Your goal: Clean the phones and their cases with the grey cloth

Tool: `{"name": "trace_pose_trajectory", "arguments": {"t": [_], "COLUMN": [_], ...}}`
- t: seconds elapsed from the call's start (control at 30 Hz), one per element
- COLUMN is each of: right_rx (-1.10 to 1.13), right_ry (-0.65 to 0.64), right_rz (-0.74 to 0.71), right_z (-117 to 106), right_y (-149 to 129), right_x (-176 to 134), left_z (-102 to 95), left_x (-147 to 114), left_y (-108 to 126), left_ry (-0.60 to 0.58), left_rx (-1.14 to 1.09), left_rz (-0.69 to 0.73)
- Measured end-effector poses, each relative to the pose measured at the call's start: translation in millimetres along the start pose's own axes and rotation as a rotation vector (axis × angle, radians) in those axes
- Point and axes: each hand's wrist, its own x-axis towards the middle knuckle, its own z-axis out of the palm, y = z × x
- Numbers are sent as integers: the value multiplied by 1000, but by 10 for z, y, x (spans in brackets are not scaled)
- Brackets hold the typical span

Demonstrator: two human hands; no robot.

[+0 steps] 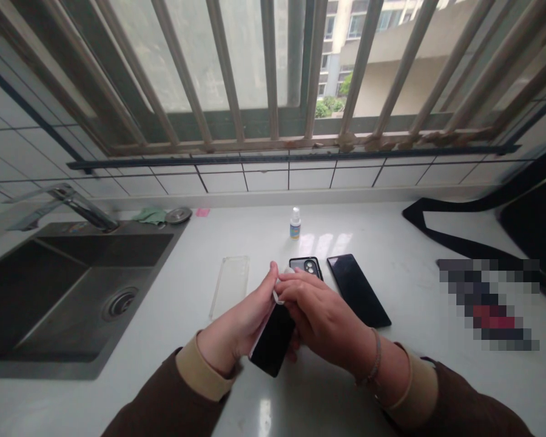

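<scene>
My left hand (243, 325) holds a black smartphone (273, 340) tilted above the counter, its thumb along the phone's left edge. Pressed to the upper end of the phone, a white wipe or cloth (278, 297) is pinched in the fingers of my right hand (321, 309). Most of the wipe is hidden under those fingers. Just beyond my hands lies a dark phone case (310, 264) with a camera cutout, partly covered by my right hand. To its right a second, larger black phone (359, 290) lies flat. A clear phone case (230, 285) rests left of my hands.
A small white spray bottle (295, 224) stands upright behind the cases. At left is a sink (164, 255) with a faucet (84, 206), a green cloth (150, 215) and a metal strainer lid (178, 215). A black strap (455, 206) lies at right, near a pixelated patch.
</scene>
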Motion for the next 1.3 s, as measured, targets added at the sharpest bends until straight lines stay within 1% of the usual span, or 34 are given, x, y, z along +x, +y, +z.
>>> {"name": "trace_pose_trajectory", "arguments": {"t": [0.1, 0.23, 0.3, 0.47, 0.6, 0.67, 0.73, 0.8, 0.9, 1.03, 1.1, 1.17, 1.3], "right_rx": [-19, -17, -14, -33, -32, -18, -10, -18, -70, -203, -258, -291, -267], "right_ry": [-48, -92, -116, -158, -208, -225, -236, -241, -243, -236, -238, -233, -213], "right_rz": [-32, -56, -73, -131, -193, -210, -214, -225, -269, -374, -425, -444, -411], "right_z": [-20, -78, -106, -126, -105, -98, -96, -93, -85, -91, -104, -116, -112], "right_y": [-30, -73, -97, -162, -211, -234, -255, -270, -278, -286, -301, -316, -307], "right_x": [3, 21, 32, 33, 14, 12, 16, 18, 7, -6, 4, 19, 16], "left_z": [18, 26, 17, 23, 105, 138, 146, 131, 90, 53, 53, 62, 64], "left_x": [13, 39, 43, 22, -19, -32, -34, -26, -9, -21, -50, -91, -178], "left_y": [3, 8, 11, 50, 111, 126, 128, 128, 142, 199, 234, 265, 314], "left_ry": [-7, -60, -47, 35, 121, 163, 226, 282, 312, 347, 342, 313, 214], "left_rx": [-97, -260, -311, -314, -352, -335, -307, -291, -311, -354, -372, -397, -430], "left_rz": [21, 160, 207, 196, 175, 156, 193, 267, 329, 336, 322, 304, 294]}}
